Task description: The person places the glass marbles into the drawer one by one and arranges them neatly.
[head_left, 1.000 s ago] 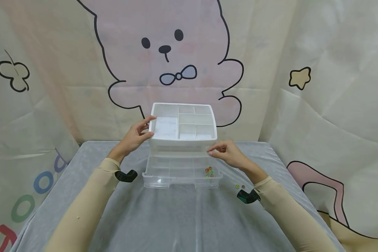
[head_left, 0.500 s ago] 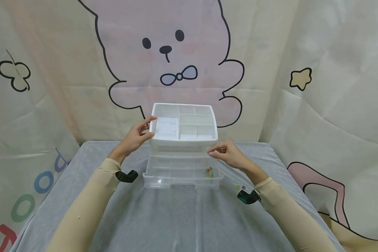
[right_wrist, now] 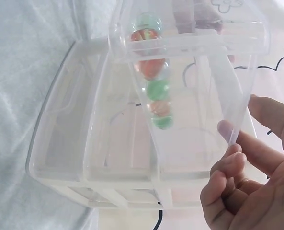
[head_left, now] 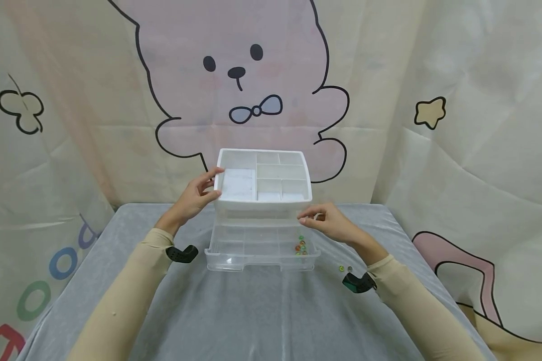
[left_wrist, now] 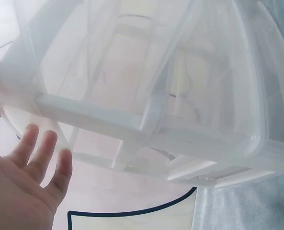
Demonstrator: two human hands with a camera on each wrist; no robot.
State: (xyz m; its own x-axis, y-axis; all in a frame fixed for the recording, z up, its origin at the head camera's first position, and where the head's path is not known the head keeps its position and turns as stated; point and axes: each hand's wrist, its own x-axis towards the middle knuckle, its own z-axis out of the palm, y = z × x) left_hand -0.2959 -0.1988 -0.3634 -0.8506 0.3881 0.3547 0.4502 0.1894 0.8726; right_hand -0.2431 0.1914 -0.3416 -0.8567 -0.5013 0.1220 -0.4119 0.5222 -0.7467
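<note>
Nearest on the grey-covered table, two loose marbles lay just beside the right wrist. Beyond them the clear drawer stood pulled out from the bottom of the white organizer, and a small cluster of coloured marbles sat in its right-hand compartment; the right wrist view showed them lined up through the clear wall.

The right hand hovered just above the drawer's back right corner, fingers curled with thumb and fingertip drawn together; whether that grip held a marble could not be told, and the wrist view showed nothing plainly between the fingers. The left hand rested against the organizer's left side, thumb over the rim and fingers relaxed, steadying it rather than clasping it.

The step in hand looked like dropping marbles into the open drawer. The next move would likely call for reaching back to the two stray marbles and pinching one cleanly, since they would roll easily on the cloth.

Farthest back hung the cartoon backdrop.
</note>
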